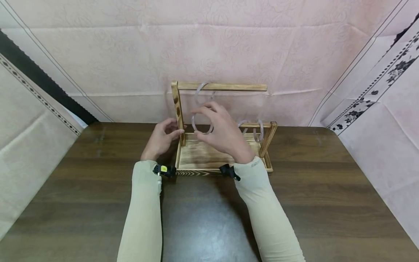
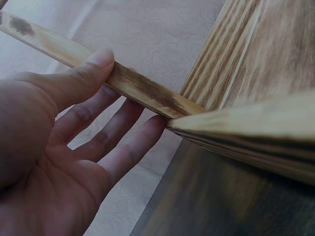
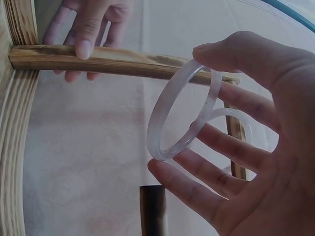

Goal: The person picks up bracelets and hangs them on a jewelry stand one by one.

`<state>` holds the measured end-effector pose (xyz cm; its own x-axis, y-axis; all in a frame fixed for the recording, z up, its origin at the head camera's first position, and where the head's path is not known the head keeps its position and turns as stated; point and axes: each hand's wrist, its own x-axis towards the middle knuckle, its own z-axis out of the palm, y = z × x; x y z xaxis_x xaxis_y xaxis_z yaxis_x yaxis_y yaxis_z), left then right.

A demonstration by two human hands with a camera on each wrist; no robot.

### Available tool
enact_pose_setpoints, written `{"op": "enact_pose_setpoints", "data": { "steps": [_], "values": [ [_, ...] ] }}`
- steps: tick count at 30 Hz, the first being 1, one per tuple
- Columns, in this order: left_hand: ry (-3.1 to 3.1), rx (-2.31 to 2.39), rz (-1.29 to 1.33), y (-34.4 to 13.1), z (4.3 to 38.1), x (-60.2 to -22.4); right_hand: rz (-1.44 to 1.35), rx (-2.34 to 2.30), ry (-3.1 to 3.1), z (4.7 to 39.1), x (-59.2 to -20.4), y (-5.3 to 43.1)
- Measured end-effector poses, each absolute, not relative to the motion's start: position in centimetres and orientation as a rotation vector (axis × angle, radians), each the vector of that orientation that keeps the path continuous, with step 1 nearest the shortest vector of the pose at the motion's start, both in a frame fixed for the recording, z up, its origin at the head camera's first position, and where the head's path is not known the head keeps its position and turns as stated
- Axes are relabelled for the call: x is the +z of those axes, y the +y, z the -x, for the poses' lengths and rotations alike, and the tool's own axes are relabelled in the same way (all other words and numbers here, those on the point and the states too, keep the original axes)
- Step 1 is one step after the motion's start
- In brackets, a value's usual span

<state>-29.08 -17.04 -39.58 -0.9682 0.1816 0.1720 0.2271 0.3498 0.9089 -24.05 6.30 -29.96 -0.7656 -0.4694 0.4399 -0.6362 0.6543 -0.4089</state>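
Observation:
A wooden rack has a tall post [image 1: 178, 103] at its left, which carries a long top bar [image 1: 239, 87]. My left hand [image 1: 160, 140] grips this post low down, thumb on one face and fingers behind it, as the left wrist view shows. In my right hand [image 1: 222, 131] a pale translucent bangle [image 3: 160, 115] is held between thumb and fingertips, in front of the post and below the top bar. Another such bangle [image 1: 197, 95] hangs on the top bar, just above the right hand.
Two more pale bangles hang on the rack's lower bar [image 1: 266, 125] at the right, held by a shorter post [image 1: 268, 140]. The rack's base is a shallow wooden tray [image 1: 193, 173] on a brown table [image 1: 98, 189]. A pale patterned cloth [image 1: 131, 65] rises behind it.

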Motion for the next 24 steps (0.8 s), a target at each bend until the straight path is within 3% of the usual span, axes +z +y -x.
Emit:
{"op": "enact_pose_setpoints", "data": {
  "steps": [24],
  "values": [
    [-2.567,-1.737,0.348,-17.0,28.9,-39.4,-0.798,0.933,-2.481,24.1,-29.1,8.0]
  ]
}}
